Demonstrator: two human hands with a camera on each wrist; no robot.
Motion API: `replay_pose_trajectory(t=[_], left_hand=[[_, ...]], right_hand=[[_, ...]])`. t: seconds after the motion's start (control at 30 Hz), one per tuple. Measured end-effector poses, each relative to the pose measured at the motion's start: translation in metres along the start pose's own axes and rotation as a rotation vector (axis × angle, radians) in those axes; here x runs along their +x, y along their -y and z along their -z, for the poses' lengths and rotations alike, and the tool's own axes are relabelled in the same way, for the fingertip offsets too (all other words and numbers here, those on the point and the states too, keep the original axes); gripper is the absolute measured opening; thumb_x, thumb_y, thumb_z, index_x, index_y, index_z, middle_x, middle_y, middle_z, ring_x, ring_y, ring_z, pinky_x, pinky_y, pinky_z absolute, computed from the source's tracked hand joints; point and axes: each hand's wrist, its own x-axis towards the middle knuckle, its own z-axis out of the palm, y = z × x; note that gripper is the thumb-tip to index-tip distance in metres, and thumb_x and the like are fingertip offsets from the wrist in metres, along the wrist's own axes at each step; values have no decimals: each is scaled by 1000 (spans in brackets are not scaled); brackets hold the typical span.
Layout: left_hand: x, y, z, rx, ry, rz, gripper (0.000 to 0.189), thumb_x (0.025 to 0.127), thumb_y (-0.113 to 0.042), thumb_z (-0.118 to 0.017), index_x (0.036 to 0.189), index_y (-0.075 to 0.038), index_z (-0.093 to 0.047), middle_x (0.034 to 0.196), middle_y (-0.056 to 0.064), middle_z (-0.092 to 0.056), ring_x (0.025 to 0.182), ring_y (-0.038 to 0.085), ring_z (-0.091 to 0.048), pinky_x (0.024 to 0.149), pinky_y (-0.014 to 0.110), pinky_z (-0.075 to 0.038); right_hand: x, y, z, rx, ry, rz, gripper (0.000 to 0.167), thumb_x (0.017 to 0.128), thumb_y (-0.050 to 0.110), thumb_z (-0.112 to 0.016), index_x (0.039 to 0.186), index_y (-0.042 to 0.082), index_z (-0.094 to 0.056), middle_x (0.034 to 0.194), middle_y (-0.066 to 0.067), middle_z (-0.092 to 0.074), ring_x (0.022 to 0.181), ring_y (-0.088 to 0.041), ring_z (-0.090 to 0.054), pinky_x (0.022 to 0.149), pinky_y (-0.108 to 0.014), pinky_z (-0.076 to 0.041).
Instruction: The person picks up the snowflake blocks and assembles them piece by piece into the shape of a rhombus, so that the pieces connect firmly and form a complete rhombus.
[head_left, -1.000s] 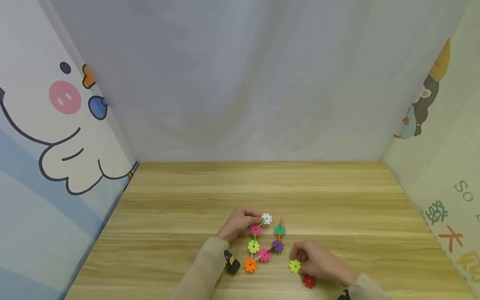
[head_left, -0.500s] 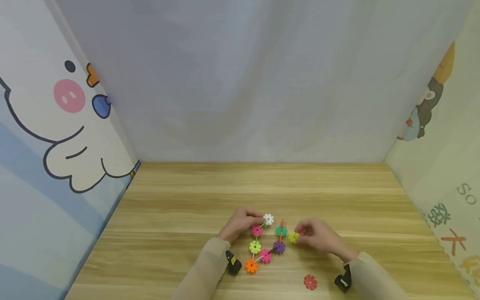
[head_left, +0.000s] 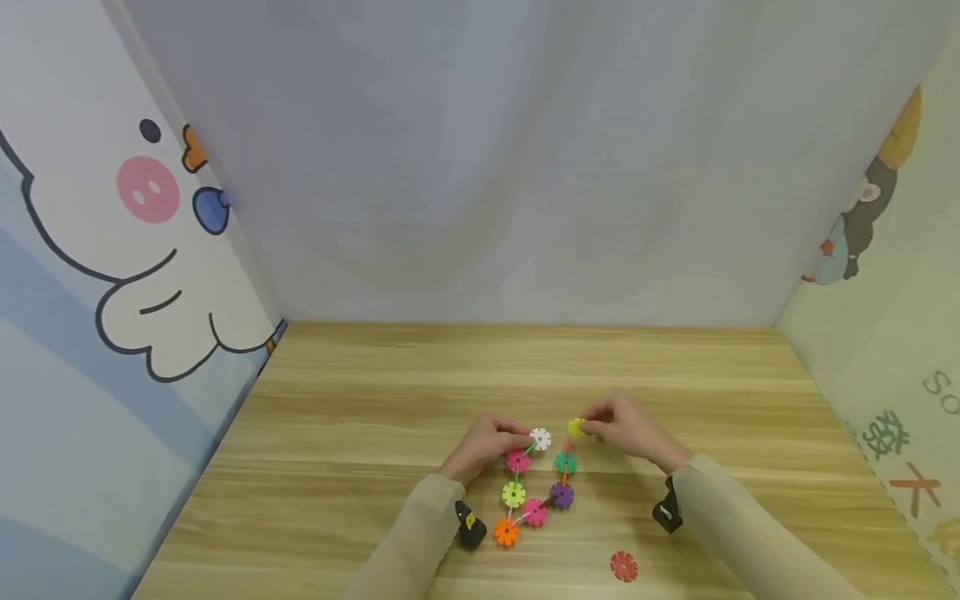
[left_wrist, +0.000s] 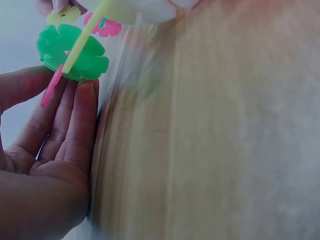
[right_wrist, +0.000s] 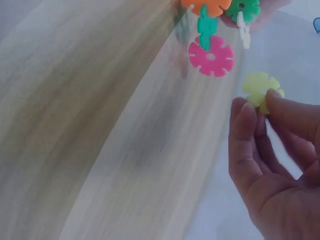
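Observation:
A chain of notched plastic snowflake discs in several colours lies in a U shape in the head view, with an orange disc (head_left: 506, 532) at its near end. My left hand (head_left: 487, 446) pinches a green disc (left_wrist: 72, 52) of the chain between thumb and fingers, beside a white disc (head_left: 540, 439). At the other tip, my right hand (head_left: 626, 427) pinches a loose yellow disc (right_wrist: 262, 91) by its edge. That disc is right by the end of the chain, above the teal disc (head_left: 566, 463). A purple disc (head_left: 562, 496) sits lower on the same side.
A single red disc (head_left: 624, 567) lies flat near the front of the wooden table (head_left: 360, 400). Black wrist cameras (head_left: 471, 527) are strapped to both sleeves. A pale curtain (head_left: 480, 167) hangs behind the table, with printed panels at both sides.
My right hand has carried the yellow disc away from beside the red one, up and slightly left to the chain's right tip. The left hand keeps its hold, almost still.

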Motion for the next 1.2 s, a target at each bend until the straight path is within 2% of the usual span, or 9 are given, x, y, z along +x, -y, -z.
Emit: replay_pose_trajectory(t=[0.2, 0.37, 0.57, 0.93, 1.2], left_hand=[[1, 0, -1, -1, 2, -8, 17, 79, -20, -77, 90, -7, -75, 96, 1, -67, 91, 18, -57, 83, 36, -44], [2, 1, 0, -17, 11, -10, 18, 79, -22, -76, 89, -8, -75, 96, 1, -68, 93, 18, -56, 83, 37, -43], [3, 1, 1, -25, 12, -10, 18, 80, -22, -76, 89, -7, -75, 94, 1, -68, 91, 18, -57, 82, 36, -43], [-2, -3, 1, -18, 11, -28, 17, 80, -19, -76, 89, -5, -75, 91, 2, -69, 88, 18, -58, 80, 34, -44], [0, -1, 0, -19, 12, -28, 17, 79, -18, -76, 88, -4, -74, 90, 2, -69, 85, 17, -58, 78, 33, -43]], right_hand=[[8, 1, -6, -47, -37, 54, 15, 90, 8, -65, 103, 1, -70, 91, -5, -69, 76, -22, -65, 63, -29, -52], [14, 4, -10, -76, -57, 58, 12, 90, 8, -66, 100, 4, -71, 92, -4, -69, 76, -15, -64, 65, -29, -52], [20, 4, -13, -122, -53, 89, 9, 89, 9, -67, 96, 8, -73, 91, 0, -69, 82, -14, -63, 72, -32, -51], [26, 1, -19, -102, -1, 119, 7, 88, 6, -68, 93, 8, -73, 89, 2, -68, 81, -14, -62, 73, -33, -51], [24, 0, -18, -47, 35, 159, 8, 89, 4, -65, 95, 4, -72, 89, -1, -68, 79, -15, -62, 69, -31, -51]])
